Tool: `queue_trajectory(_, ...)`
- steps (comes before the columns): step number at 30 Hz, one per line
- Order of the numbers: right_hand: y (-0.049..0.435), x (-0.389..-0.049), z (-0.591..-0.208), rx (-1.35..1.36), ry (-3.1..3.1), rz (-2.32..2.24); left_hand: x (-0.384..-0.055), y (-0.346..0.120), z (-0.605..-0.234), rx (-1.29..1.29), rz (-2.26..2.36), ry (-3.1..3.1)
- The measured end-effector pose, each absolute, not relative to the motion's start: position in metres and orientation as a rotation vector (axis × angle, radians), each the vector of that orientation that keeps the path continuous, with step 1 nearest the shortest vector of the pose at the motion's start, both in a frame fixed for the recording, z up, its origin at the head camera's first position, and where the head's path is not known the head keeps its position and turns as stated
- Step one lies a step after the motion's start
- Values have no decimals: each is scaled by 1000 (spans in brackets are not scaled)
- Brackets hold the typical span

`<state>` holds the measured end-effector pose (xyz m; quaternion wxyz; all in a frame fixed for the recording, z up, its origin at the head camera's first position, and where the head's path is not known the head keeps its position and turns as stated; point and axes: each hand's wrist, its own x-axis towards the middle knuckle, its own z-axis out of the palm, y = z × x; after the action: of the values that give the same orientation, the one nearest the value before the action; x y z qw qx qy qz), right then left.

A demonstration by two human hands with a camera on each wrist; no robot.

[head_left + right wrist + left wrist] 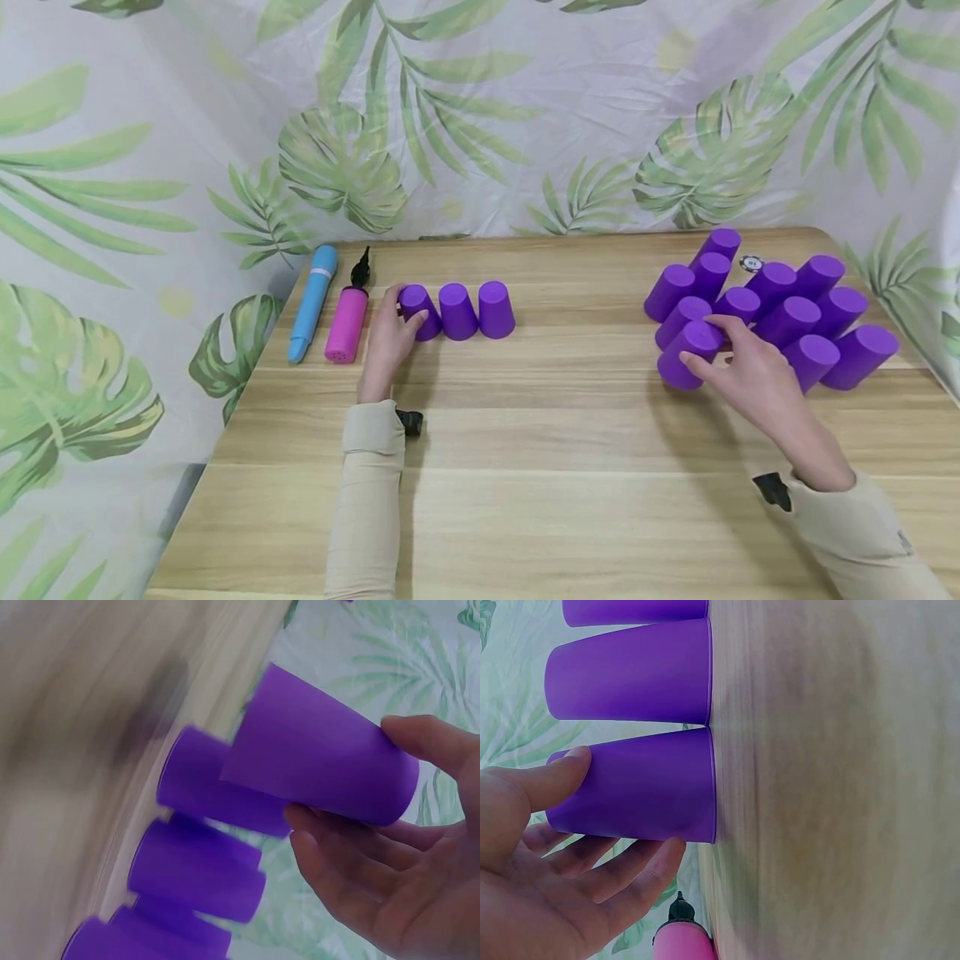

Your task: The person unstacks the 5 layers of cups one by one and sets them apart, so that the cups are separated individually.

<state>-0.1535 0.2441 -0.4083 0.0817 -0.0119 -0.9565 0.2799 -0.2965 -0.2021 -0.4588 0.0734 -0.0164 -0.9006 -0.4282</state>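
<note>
On the left of the table, three upside-down purple cups stand in a row. My left hand [390,337] holds the leftmost purple cup [641,787], thumb on its near side and fingers along the other. The middle cup [458,312] and the right cup [497,310] stand beside it. My right hand [761,379] grips another purple cup [322,750] between thumb and fingers near its closed end. In the right wrist view this cup is tilted and raised off the table, in front of other upside-down purple cups [199,870].
Several more purple cups [862,357] crowd the table's right side, with a poker chip [751,263] behind them. A blue microphone-shaped tube [312,304] and a pink hand pump [347,325] with a black nozzle lie at the left edge. A leaf-patterned cloth [465,125] hangs behind the table.
</note>
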Motion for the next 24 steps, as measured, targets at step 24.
queue_trajectory(24, 281, -157, -429, -136, -2882, 771, -297, -201, -458, -47, -1286, -2702)
